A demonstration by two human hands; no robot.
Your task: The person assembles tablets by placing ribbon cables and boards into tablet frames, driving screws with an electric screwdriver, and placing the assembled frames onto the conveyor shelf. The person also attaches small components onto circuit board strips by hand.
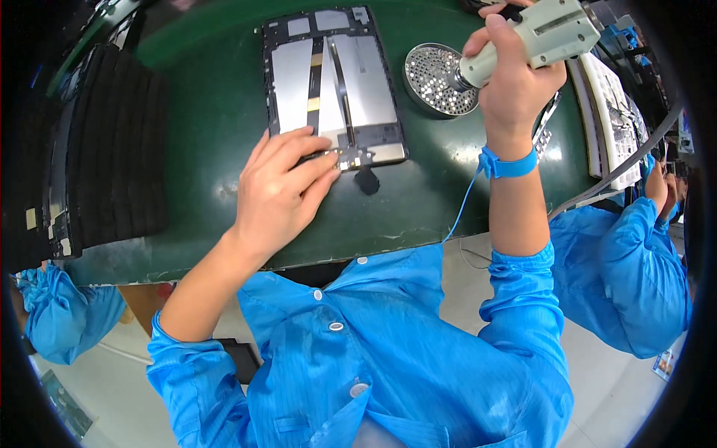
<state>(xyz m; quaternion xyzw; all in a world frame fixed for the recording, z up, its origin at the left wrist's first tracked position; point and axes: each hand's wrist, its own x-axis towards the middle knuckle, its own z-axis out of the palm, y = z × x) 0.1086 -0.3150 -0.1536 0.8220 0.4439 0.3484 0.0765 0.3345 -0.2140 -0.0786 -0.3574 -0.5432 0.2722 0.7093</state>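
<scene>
An opened tablet lies on the green table, its silver back plate, black frame and flat ribbon cable exposed. My left hand rests at its near left edge, fingers stretched out. The fingertips touch a small circuit board there; a black flap sticks out past the edge. My right hand grips a pale green electric screwdriver. Its front end points down-left over a round metal dish full of small holes. The screwdriver's tip is hard to make out against the dish.
Black foam sheets stand stacked at the left. A white tray sits at the right, with a grey cable beside it. From my right wrist strap a blue cord runs over the table edge. Co-workers in blue sleeves are on both sides.
</scene>
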